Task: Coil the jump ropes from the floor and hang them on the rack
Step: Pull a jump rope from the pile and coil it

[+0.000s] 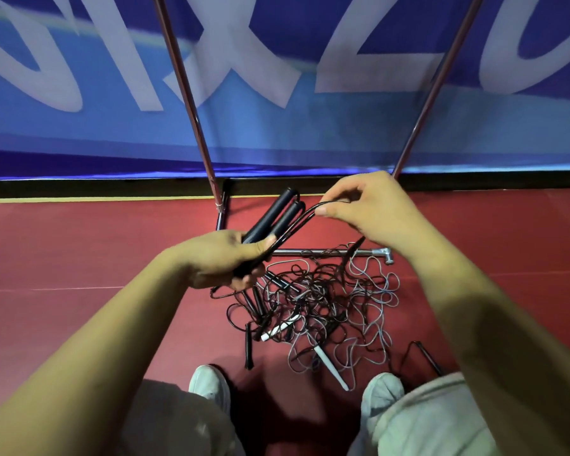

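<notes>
Curled tight round two black handles [273,218], held side by side and angled up and away: left hand [224,258], thumb pressed across them. Pinched between thumb and forefinger of right hand [366,205]: several loops of thin black cord [301,217], drawn from the handles across to the fingertips, remaining fingers loosely bent above. Trailing from under the right hand down toward the floor: one more length of the same cord. Directly below both hands, on red floor [96,251]: tangled pile of jump ropes [316,301], black and pale grey cords knotted together, with a white handle [331,366] at the near edge and a black floor handle [249,350] lying to its left. Just behind the pile: horizontal base bar of the rack [329,252], with two slanted metal uprights [191,103] rising out of view at the top. Behind the rack: blue banner [277,136] with large pale letters. At the bottom edge: two light shoes [211,383] and pale trouser legs.
</notes>
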A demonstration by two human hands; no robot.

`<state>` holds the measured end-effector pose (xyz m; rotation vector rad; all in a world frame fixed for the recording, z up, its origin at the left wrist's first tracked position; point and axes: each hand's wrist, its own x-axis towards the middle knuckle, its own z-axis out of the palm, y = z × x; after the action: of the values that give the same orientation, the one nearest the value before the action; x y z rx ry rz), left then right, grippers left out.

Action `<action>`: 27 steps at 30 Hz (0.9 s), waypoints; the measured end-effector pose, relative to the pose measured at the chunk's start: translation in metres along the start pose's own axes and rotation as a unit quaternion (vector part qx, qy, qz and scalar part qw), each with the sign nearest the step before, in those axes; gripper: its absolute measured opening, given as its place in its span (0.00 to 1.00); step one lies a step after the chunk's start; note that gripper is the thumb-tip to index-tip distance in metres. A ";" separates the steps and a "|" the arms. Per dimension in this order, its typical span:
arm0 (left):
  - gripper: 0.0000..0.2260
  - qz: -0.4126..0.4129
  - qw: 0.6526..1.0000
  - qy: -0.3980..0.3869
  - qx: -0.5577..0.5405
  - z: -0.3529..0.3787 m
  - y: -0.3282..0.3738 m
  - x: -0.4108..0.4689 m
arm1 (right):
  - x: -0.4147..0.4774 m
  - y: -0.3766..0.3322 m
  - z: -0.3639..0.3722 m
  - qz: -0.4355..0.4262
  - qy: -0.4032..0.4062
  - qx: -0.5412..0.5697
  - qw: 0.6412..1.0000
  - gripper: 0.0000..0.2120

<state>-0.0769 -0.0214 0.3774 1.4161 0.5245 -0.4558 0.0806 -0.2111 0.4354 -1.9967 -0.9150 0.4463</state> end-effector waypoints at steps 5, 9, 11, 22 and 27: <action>0.33 -0.005 0.997 -0.025 0.069 0.010 -0.002 0.002 | 0.000 0.005 -0.008 0.001 -0.005 -0.012 1.000 0.05; 0.23 -0.017 0.983 -0.027 0.182 0.016 -0.006 0.002 | 0.002 0.013 -0.002 0.011 -0.030 -0.034 0.999 0.06; 0.21 -0.045 0.967 -0.055 0.245 0.016 -0.005 0.000 | 0.002 0.014 0.003 0.011 -0.044 -0.036 0.998 0.07; 0.04 0.196 0.962 -0.105 0.161 0.035 0.009 -0.009 | 0.009 0.037 0.014 0.066 -0.060 0.086 0.992 0.10; 0.17 0.264 0.961 0.040 -0.075 0.018 0.024 -0.010 | 0.009 0.035 0.018 0.096 -0.113 0.128 0.981 0.05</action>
<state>-0.0699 -0.0368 0.4040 1.3666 0.2219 0.0697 0.0905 -0.2063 0.3963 -1.8276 -0.7583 0.8701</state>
